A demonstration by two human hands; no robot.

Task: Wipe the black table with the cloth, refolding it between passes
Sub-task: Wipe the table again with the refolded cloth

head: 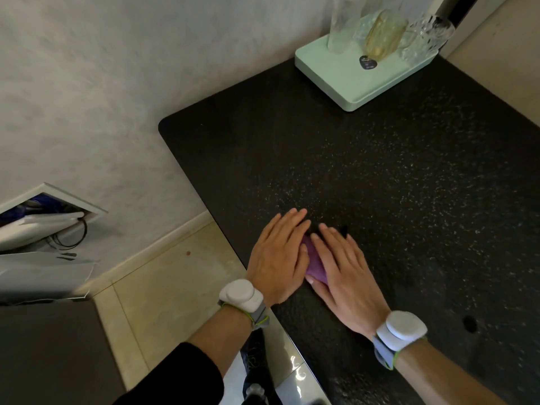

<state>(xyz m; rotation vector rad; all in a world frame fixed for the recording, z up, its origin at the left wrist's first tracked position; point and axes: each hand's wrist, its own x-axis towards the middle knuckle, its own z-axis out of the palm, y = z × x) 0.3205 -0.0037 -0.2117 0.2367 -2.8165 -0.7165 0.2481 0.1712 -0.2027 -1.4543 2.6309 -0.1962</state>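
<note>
A small purple cloth [316,266] lies on the black speckled table [394,185] near its left edge. Only a narrow strip of the cloth shows between my hands. My left hand [279,258] lies flat with straight fingers over the cloth's left part. My right hand [343,270] lies flat beside it, fingers straight, pressing on the cloth's right part. Both hands point toward the far side of the table. White sensor bands sit on both wrists.
A mint-green tray [350,80] with clear glasses [380,33] stands at the table's far corner by the wall. A round hole [470,323] is in the tabletop at the near right. Left of the table edge is tiled floor [163,282] and an open wall box with cables [43,223].
</note>
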